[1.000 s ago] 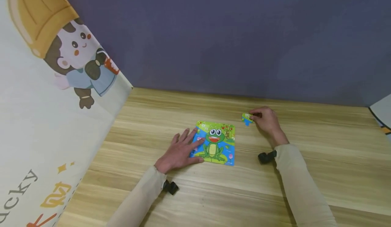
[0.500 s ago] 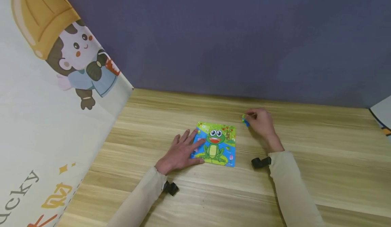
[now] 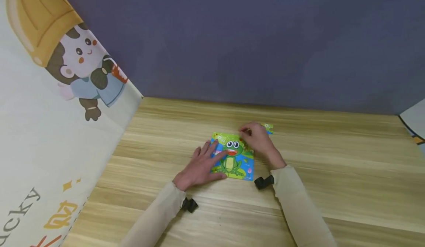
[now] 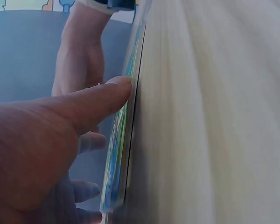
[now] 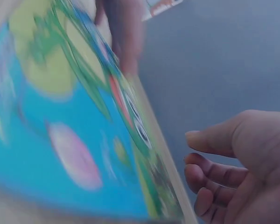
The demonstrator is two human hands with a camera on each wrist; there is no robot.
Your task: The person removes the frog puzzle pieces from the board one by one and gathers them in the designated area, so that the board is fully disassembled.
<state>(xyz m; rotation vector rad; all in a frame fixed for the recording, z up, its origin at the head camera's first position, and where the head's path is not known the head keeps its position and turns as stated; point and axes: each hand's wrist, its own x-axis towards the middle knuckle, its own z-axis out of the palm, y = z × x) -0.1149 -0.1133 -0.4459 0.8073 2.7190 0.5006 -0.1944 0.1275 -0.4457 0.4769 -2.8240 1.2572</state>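
A square frog puzzle (image 3: 230, 164) with a green and blue picture lies on the wooden table. My left hand (image 3: 199, 167) rests on its left side with fingers spread; in the left wrist view the thumb (image 4: 105, 100) touches the board's edge. My right hand (image 3: 259, 138) is over the puzzle's upper right corner, hiding part of it. In the right wrist view its thumb and loosely curled fingers (image 5: 212, 170) stand near the board's edge with nothing visible between them. A loose puzzle piece (image 3: 267, 127), green and blue, lies behind the right hand, partly hidden.
The wooden table (image 3: 348, 165) reaches back to a dark blue-grey wall panel (image 3: 249, 47). At the left stands a white panel (image 3: 43, 140) with a printed cartoon figure. Black wrist cameras sit at both sleeves.
My right hand has left the loose piece and moved left to the puzzle's upper right corner. The piece now lies turned on the table. The left hand remains on the puzzle.
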